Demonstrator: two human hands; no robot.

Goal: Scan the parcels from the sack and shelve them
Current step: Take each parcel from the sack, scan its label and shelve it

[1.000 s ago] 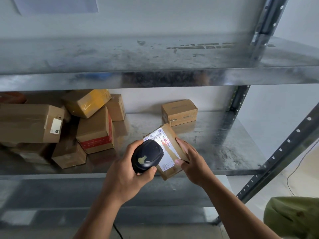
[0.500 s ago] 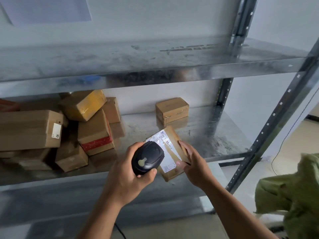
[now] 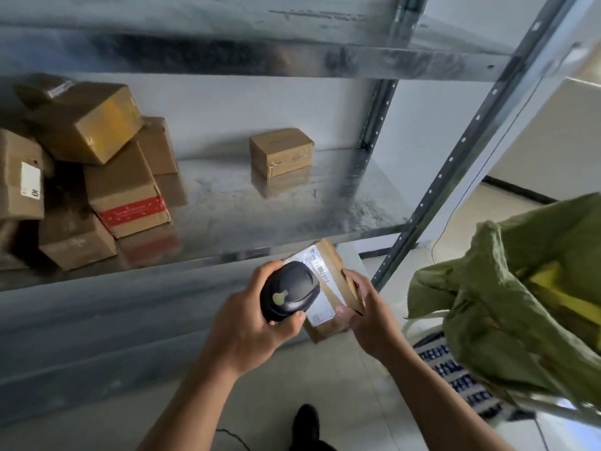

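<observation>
My left hand grips a black barcode scanner, its head pointing at the white label of a small brown parcel. My right hand holds that parcel by its right edge, tilted, just below the front lip of the metal shelf. A green sack lies open at the right, with something yellow showing inside.
Several brown boxes are piled at the shelf's left end. One small box stands alone near the back middle. A slotted steel upright rises between shelf and sack. A lower shelf runs below my arms.
The view has swung down and to the right, so the sack now fills the right side. My hands, with scanner and parcel, now sit below the shelf's front edge.
</observation>
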